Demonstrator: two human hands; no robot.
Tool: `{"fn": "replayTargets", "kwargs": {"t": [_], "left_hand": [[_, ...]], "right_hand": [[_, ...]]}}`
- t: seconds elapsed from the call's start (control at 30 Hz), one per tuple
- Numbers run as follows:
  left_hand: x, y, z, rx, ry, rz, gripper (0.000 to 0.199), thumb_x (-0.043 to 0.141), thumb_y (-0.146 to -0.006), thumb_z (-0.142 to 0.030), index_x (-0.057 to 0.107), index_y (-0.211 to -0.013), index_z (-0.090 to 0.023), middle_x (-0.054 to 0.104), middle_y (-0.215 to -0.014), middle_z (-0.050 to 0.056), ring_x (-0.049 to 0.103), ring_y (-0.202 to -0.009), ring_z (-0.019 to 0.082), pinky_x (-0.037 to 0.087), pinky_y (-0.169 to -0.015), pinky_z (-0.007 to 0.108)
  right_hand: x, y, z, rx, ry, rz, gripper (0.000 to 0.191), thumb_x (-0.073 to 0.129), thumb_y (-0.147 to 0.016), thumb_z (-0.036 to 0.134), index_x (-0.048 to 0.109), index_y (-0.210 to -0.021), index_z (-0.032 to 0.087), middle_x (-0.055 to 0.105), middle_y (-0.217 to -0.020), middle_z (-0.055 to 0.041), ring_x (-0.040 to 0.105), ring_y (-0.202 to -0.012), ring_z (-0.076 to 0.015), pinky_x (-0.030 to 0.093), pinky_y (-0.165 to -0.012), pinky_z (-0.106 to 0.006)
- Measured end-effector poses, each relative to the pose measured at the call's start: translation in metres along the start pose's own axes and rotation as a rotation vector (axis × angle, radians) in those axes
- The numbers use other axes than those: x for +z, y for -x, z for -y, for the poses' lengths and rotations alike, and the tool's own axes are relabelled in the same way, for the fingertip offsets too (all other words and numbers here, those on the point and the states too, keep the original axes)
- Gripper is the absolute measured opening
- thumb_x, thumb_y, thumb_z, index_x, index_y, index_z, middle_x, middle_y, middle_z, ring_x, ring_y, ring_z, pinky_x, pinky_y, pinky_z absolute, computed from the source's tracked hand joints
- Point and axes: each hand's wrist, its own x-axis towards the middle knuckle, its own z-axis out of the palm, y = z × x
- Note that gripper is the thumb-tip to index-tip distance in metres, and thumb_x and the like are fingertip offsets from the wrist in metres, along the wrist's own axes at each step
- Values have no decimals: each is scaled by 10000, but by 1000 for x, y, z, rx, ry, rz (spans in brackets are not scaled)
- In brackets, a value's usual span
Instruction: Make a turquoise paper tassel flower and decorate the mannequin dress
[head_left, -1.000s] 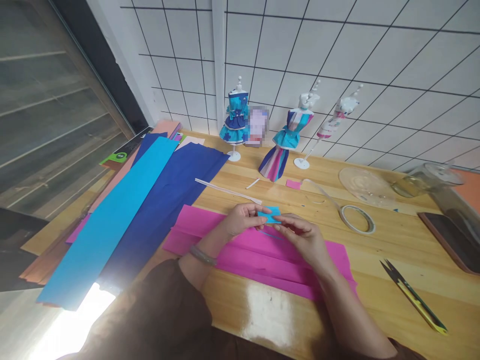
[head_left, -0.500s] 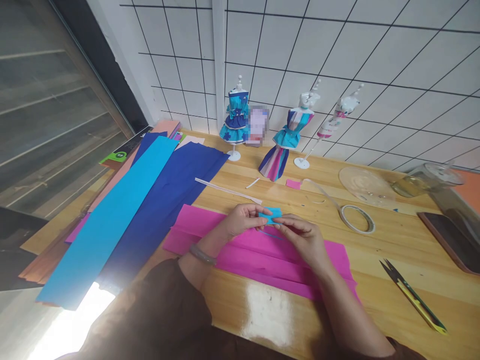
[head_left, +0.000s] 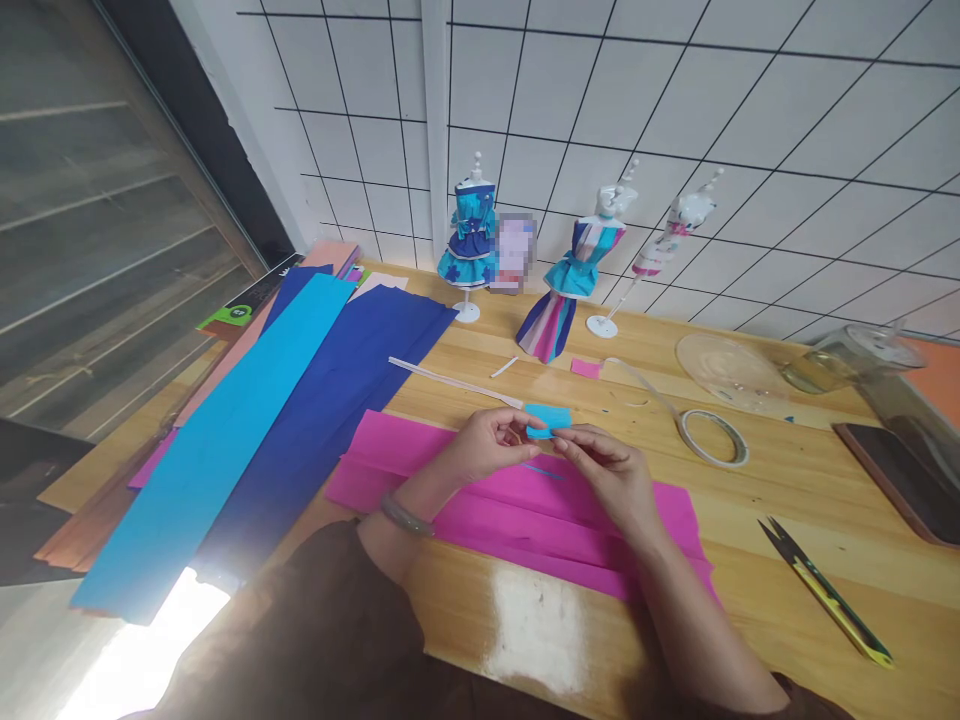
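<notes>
A small light-blue piece is held up at the far edge of a magenta sheet, which is spread flat on the wooden table and taken here as the landmark. By the right hand the lower edge of the piece is gripped, pinched between thumb and forefinger. By the left hand, its wrist ringed by a bangle, the left end of the piece is touched with curled fingers; the thumb is seen lower down, and whether a full pinch is made there cannot quite be told, as the fingertips are partly hidden. Both forearms are reached across the magenta sheet, on whose surface a thin blue strip is laid below the hands. To the left of the magenta sheet, a long light-blue length is laid over a dark-blue sheet. Beyond the magenta sheet are placed a narrow white strip, a small pink piece and, farther back, three dressed miniature mannequins on stands. To the right of the magenta sheet, a roll of tape is laid with its end pulled out, and nearer the person a pair of yellow-handled snips is set down.
</notes>
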Motion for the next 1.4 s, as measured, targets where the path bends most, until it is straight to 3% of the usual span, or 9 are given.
{"fn": "replayTargets", "kwargs": {"t": [0.17,0.33,0.67,0.93,1.4], "left_hand": [[2,-3,7,107,-144,-132,233,674,-667,-273,649,-836,-114,581,-737,34,528,-647,97,428,-595,207],[3,-3,3,169,-141,-155,210,687,-661,-290,654,-775,-117,601,-760,50,555,-691,114,442,-620,214],[4,-4,8,149,-82,-139,222,677,-674,-321,673,-762,-117,646,-745,57,594,-707,137,475,-675,246],[3,-4,8,185,-114,-155,182,673,-677,-299,665,-711,-120,627,-718,50,583,-688,128,475,-653,236],[6,-3,4,57,7,-194,192,709,-615,-287,658,-683,-115,657,-690,43,596,-640,124,479,-640,238]], "right_hand": [[1,0,0,-9,-32,22,102,648,-729,284,707,-799,239,677,-826,-36,615,-786,-182,492,-739,-342],[3,1,1,-10,-57,14,92,643,-734,266,707,-796,242,674,-820,-32,608,-783,-173,483,-736,-326],[3,1,0,4,-72,-1,99,659,-713,274,715,-784,234,685,-825,-37,616,-787,-175,487,-746,-327],[4,1,2,205,-106,-67,162,718,-625,316,724,-759,226,717,-824,-39,649,-793,-201,504,-782,-368],[7,1,4,237,-150,-111,142,736,-594,304,713,-695,207,718,-732,-33,652,-683,-169,526,-701,-322]]}}
